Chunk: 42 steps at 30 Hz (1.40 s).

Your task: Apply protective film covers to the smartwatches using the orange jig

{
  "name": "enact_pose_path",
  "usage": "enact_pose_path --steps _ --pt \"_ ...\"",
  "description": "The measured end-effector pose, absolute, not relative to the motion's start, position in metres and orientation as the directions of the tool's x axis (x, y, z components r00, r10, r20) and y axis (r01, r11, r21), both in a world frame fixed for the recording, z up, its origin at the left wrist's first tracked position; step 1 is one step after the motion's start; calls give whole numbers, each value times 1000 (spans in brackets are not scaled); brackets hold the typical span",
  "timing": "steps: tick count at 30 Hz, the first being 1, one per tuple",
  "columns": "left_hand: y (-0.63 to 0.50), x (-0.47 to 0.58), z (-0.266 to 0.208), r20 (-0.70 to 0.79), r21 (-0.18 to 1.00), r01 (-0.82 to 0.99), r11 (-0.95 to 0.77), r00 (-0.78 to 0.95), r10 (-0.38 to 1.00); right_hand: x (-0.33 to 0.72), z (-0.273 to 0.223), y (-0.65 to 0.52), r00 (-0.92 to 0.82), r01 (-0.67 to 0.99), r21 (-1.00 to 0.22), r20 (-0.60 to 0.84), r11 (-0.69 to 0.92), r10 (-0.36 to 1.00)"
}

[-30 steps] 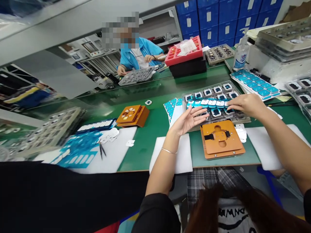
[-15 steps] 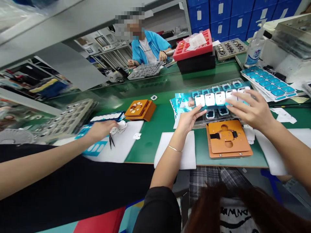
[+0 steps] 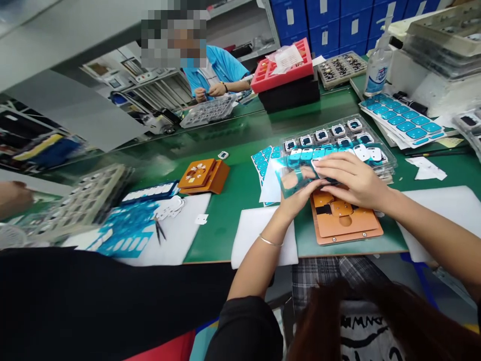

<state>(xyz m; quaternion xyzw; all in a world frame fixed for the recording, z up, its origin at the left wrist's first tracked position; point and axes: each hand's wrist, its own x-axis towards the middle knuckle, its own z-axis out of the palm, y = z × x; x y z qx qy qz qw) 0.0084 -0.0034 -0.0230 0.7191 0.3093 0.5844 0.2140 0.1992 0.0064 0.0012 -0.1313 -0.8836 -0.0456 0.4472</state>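
Observation:
My left hand [image 3: 300,195] grips the near left end of a clear blue film strip [image 3: 287,183] that carries a row of white rounded-square stickers [image 3: 295,155]. Over the strip's middle lies my right hand [image 3: 349,178], its fingers drawn together and the tips at one of the white pieces. Whether that piece is peeled off the film, I cannot tell. Below both hands, partly covered by them, an orange fixture [image 3: 347,228] rests on the bench. Behind the strip stands a clear plastic tray [image 3: 334,125] with small square framed parts.
White foam pads [image 3: 248,235] lie on the green bench [image 3: 210,235] beside the fixture. Blue sticker sheets [image 3: 406,120] and a pump bottle [image 3: 378,70] stand right. Left are another orange fixture [image 3: 203,175], tweezers [image 3: 160,230] and a co-worker's arm [image 3: 15,198]. Another person [image 3: 214,70] sits opposite.
The film strip has come lower and tilted, over the fixture's back. My right hand has moved left from its right end to its middle. The neighbouring co-worker's hand has withdrawn left.

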Motion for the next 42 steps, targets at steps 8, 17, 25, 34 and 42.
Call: enact_pose_path --steps 8,17,25,34,42 --pt "-2 2 -22 729 599 267 -755 207 652 208 -1 11 -493 310 -94 835 946 245" --pt "7 -4 -25 767 469 401 -787 257 588 208 2 13 -508 330 -33 836 943 207" --pt "12 -7 -30 774 383 420 -823 341 534 205 -1 12 -492 368 0 848 930 195" --pt "13 -3 -29 710 555 421 -717 209 672 210 6 8 -284 491 -138 908 860 308" --pt "43 -27 -57 540 773 523 -360 -244 805 221 19 -13 -233 232 -746 580 624 780"
